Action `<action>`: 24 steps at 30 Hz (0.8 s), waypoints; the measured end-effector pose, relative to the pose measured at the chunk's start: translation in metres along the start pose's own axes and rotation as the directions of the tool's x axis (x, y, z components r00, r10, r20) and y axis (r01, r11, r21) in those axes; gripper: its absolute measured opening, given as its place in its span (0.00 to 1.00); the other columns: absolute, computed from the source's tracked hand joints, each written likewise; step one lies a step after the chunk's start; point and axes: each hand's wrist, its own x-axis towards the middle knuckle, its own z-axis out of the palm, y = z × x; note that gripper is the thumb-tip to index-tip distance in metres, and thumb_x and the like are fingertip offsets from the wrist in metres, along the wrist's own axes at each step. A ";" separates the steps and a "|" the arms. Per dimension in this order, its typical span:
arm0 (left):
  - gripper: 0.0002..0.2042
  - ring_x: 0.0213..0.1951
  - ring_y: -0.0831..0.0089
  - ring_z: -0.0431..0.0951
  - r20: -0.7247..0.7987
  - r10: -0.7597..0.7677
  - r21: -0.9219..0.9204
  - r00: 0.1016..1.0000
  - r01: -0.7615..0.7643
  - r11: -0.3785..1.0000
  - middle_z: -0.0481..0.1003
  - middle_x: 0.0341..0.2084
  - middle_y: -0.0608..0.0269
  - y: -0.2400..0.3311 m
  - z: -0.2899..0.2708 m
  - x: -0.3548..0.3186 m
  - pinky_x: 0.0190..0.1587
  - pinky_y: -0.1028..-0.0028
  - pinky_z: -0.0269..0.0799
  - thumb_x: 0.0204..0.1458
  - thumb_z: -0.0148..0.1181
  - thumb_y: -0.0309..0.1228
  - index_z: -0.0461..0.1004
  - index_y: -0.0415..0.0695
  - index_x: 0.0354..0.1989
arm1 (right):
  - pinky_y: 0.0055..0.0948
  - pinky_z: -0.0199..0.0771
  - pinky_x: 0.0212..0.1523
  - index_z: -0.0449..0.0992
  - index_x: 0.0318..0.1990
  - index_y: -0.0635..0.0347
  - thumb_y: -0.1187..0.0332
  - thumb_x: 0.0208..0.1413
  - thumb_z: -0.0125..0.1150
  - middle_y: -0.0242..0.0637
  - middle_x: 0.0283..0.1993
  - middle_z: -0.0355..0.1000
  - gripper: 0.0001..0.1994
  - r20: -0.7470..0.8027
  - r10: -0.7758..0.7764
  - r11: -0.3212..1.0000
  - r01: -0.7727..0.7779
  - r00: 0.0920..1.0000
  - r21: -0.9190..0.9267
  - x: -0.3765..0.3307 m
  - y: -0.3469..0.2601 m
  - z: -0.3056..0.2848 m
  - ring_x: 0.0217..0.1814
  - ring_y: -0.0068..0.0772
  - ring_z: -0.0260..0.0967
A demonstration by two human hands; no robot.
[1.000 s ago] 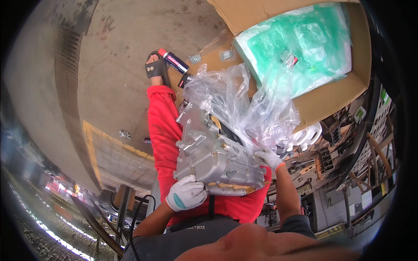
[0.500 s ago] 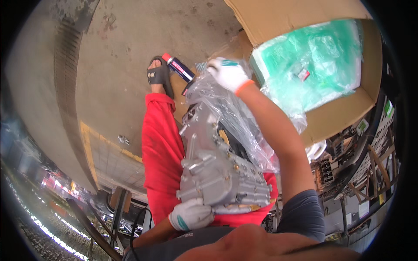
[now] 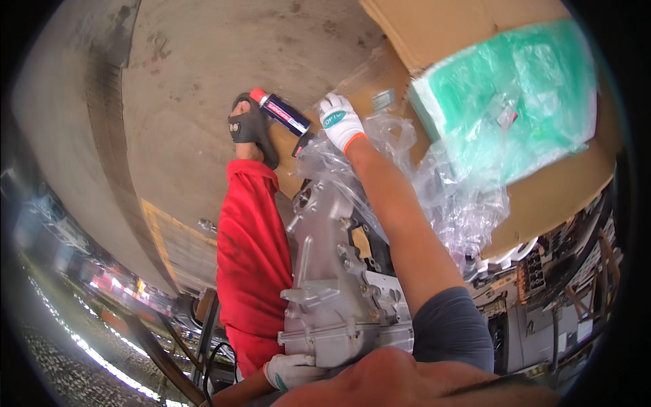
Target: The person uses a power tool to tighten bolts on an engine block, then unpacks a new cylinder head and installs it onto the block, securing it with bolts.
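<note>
The open cardboard box spreads at 2 o'clock; the grey metal engine casing lies at 6 o'clock from my right hand, long axis running 11 to 5. Clear plastic wrap crumples between them. My left hand is nearer, touching the casing's 7 o'clock edge, its grip hidden; my right's fingers curl, whether holding anything I can't tell, the spray can at its 9 o'clock

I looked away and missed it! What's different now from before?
The right hand moved forward from right of the metal casing to beside the spray can; whether it grips anything is unclear. The left hand stayed at the casing's near edge; the can stayed by the sandal.
</note>
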 end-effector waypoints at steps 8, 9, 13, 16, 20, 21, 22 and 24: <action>0.07 0.30 0.73 0.76 -0.051 -0.006 0.065 0.999 0.009 0.998 0.71 0.24 0.70 0.001 -0.025 0.035 0.35 0.70 0.71 0.45 0.70 0.29 0.76 0.49 0.27 | 0.40 0.75 0.63 0.82 0.54 0.57 0.73 0.61 0.64 0.42 0.55 0.78 0.14 -0.070 0.472 0.375 -0.128 0.879 0.918 -0.099 0.036 -0.140 0.56 0.42 0.75; 0.07 0.29 0.73 0.76 -0.066 0.000 0.074 0.998 0.005 0.997 0.71 0.23 0.70 0.001 -0.028 0.042 0.34 0.69 0.70 0.45 0.71 0.29 0.75 0.49 0.26 | 0.39 0.74 0.61 0.76 0.62 0.60 0.73 0.60 0.64 0.38 0.58 0.77 0.21 -0.058 0.578 0.019 0.058 0.814 0.998 -0.120 0.034 -0.151 0.58 0.33 0.75; 0.09 0.26 0.72 0.75 -0.094 -0.024 0.125 0.995 0.035 0.991 0.69 0.21 0.69 0.013 -0.033 0.058 0.30 0.68 0.67 0.41 0.72 0.28 0.74 0.49 0.25 | 0.27 0.74 0.52 0.72 0.65 0.65 0.74 0.57 0.56 0.37 0.58 0.76 0.26 0.231 0.641 -0.337 -0.002 0.732 0.942 -0.257 0.039 -0.282 0.52 0.26 0.73; 0.12 0.26 0.67 0.74 -0.149 -0.023 0.124 0.989 0.042 0.991 0.68 0.20 0.67 0.023 -0.042 0.078 0.29 0.64 0.64 0.37 0.74 0.25 0.74 0.47 0.27 | 0.29 0.74 0.58 0.72 0.64 0.65 0.75 0.60 0.53 0.37 0.58 0.76 0.23 0.401 0.478 -0.224 -0.333 0.782 0.916 -0.381 0.034 -0.330 0.54 0.28 0.73; 0.14 0.35 0.61 0.77 -0.292 0.040 0.115 0.956 -0.006 0.993 0.72 0.30 0.63 0.024 -0.041 0.090 0.34 0.57 0.71 0.37 0.73 0.21 0.76 0.44 0.33 | 0.26 0.75 0.52 0.73 0.60 0.63 0.79 0.61 0.46 0.33 0.53 0.76 0.20 0.537 0.487 -0.206 -0.507 0.689 0.837 -0.499 -0.011 -0.334 0.49 0.23 0.72; 0.16 0.38 0.58 0.78 -0.324 0.064 0.134 0.944 -0.021 0.991 0.73 0.35 0.63 0.022 -0.040 0.092 0.36 0.54 0.73 0.37 0.73 0.20 0.77 0.44 0.36 | 0.26 0.74 0.54 0.74 0.59 0.62 0.78 0.63 0.48 0.32 0.51 0.76 0.18 0.651 0.430 -0.285 -0.590 0.626 0.756 -0.509 -0.020 -0.346 0.50 0.23 0.72; 0.15 0.39 0.56 0.78 -0.366 0.061 0.123 0.928 -0.017 0.992 0.73 0.33 0.63 0.022 -0.039 0.100 0.39 0.53 0.74 0.36 0.72 0.19 0.77 0.45 0.34 | 0.26 0.74 0.54 0.74 0.58 0.62 0.78 0.63 0.49 0.32 0.51 0.76 0.18 0.553 0.527 -0.197 -0.540 0.645 0.818 -0.521 -0.029 -0.331 0.51 0.22 0.72; 0.16 0.43 0.54 0.80 -0.407 0.033 0.146 0.913 0.029 0.989 0.74 0.33 0.63 0.028 -0.039 0.113 0.51 0.47 0.76 0.36 0.73 0.18 0.76 0.48 0.33 | 0.29 0.74 0.55 0.75 0.57 0.62 0.75 0.63 0.54 0.36 0.50 0.77 0.16 0.434 0.641 -0.117 -0.478 0.633 0.871 -0.527 -0.030 -0.311 0.51 0.26 0.74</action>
